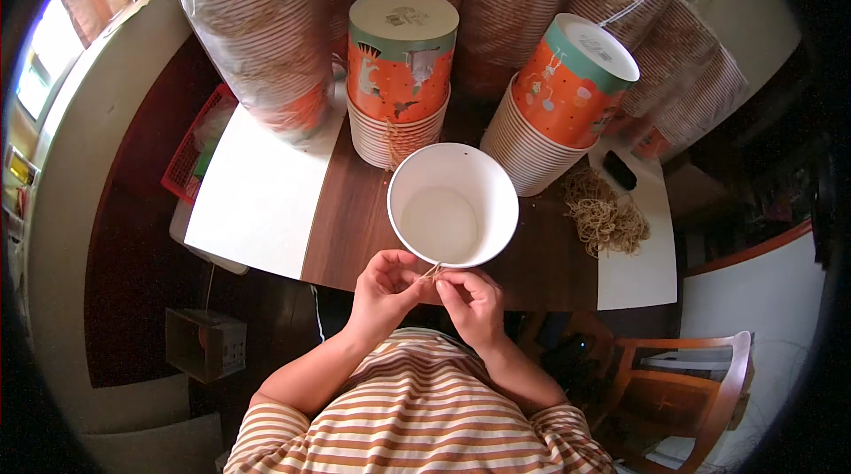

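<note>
A white paper bucket (441, 208) stands mouth up at the table's near edge. At its near rim my left hand (388, 290) and my right hand (472, 301) meet, fingers pinched on a thin tan string (432, 271) that crosses the rim. How the string is fastened to the bucket is hidden by my fingers. Behind it stand two stacks of upturned buckets with orange and green printed sides, a left stack (402, 75) and a right stack (565, 93). More tan string hangs down the left stack's side. A tangled heap of string (606, 213) lies on the right.
Tall plastic-wrapped stacks of buckets (257, 31) line the table's back. A small black object (619, 170) lies beside the string heap. A red basket (197, 151) is at the left, a cardboard box (206, 344) below it. A wooden chair (674, 385) stands at the lower right.
</note>
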Demonstrator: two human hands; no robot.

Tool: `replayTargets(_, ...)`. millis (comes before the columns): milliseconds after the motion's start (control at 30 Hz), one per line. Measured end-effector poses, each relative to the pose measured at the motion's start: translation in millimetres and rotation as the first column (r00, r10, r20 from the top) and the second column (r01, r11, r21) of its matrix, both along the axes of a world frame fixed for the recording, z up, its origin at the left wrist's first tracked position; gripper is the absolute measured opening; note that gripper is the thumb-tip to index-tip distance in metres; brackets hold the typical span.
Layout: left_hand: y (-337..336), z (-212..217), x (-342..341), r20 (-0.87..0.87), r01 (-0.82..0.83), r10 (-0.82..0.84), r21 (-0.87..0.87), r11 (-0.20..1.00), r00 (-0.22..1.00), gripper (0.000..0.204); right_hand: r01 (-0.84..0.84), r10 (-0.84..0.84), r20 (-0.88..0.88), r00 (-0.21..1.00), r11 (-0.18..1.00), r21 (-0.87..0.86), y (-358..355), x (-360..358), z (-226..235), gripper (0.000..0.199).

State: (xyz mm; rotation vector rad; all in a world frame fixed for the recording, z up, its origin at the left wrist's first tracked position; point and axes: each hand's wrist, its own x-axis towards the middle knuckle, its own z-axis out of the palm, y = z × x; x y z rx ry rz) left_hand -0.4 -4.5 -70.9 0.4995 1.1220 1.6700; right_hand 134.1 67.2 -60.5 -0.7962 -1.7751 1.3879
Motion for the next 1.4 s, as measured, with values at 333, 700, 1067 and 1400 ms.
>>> replayTargets(333,-6.3,8.0,1.8,-0.436,-0.069,0.056,-0.013,0.998,0.898,0.028,0.095,-0.21,0.081,0.974,0.71,0.698,3.4,-0.8,-5.8,0.031)
replayTargets(700,-8.1,23.4,-5.1,-0.81,-0.044,0.14,0.14,0.989,0.569,0.018,0.042,-0.217,0.116,0.969,0.609,0.792,3.6,-8.3,-0.1,0.032)
replayTargets(1067,-11.7,8.0,-6.4,-0.504,-0.007,-0.011,-0.034,0.999,0.863,0.013,0.021,-0.235,0.178,0.955,0.656,0.754,1.8,-9.7,-0.8,0.024)
replayTargets(1400,-10.6,13.2,-10.4,-0.211,0.136,-0.16,-0.123,0.983,0.964,0.015,0.04,-0.053,0.07,0.996,0.985,0.166,-1.2,-19.9,-5.3,0.009)
